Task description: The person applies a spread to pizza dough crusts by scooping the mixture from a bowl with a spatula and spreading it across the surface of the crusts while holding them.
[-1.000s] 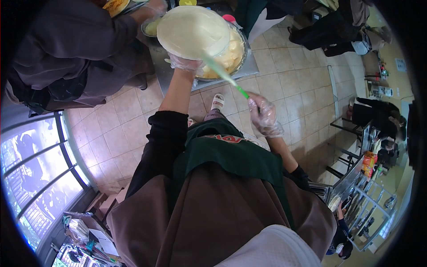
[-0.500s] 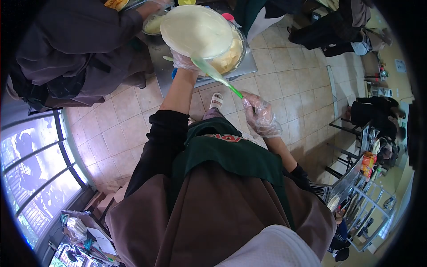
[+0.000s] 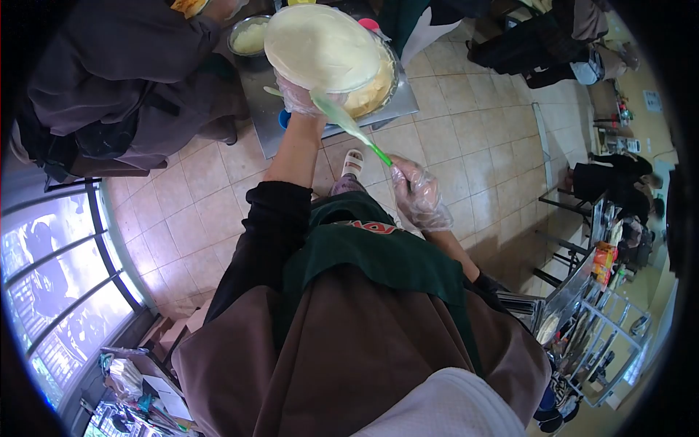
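A round pale disc coated with a creamy layer [image 3: 322, 48] is held up by my left hand [image 3: 297, 96], which wears a clear plastic glove and grips it from below at the near edge. My right hand [image 3: 419, 191], also gloved, is closed around the green handle of a spatula [image 3: 354, 130]. The spatula's cream-covered blade lies by the disc's near edge, beside my left hand. Behind and partly under the disc is a large bowl of pale yellow cream [image 3: 373, 98], standing on a metal table [image 3: 263, 138].
A small bowl of pale food [image 3: 250, 36] stands left of the disc, and a blue object [image 3: 285, 118] lies near my left wrist. A person in dark clothes [image 3: 138, 80] stands close on the left. Others stand at the upper right, with a far table [image 3: 564, 298] at the right.
The spatula and my right hand have moved left and slightly toward me. The disc has shifted slightly. The neighbour's gloved hand has moved up, away from the small bowl.
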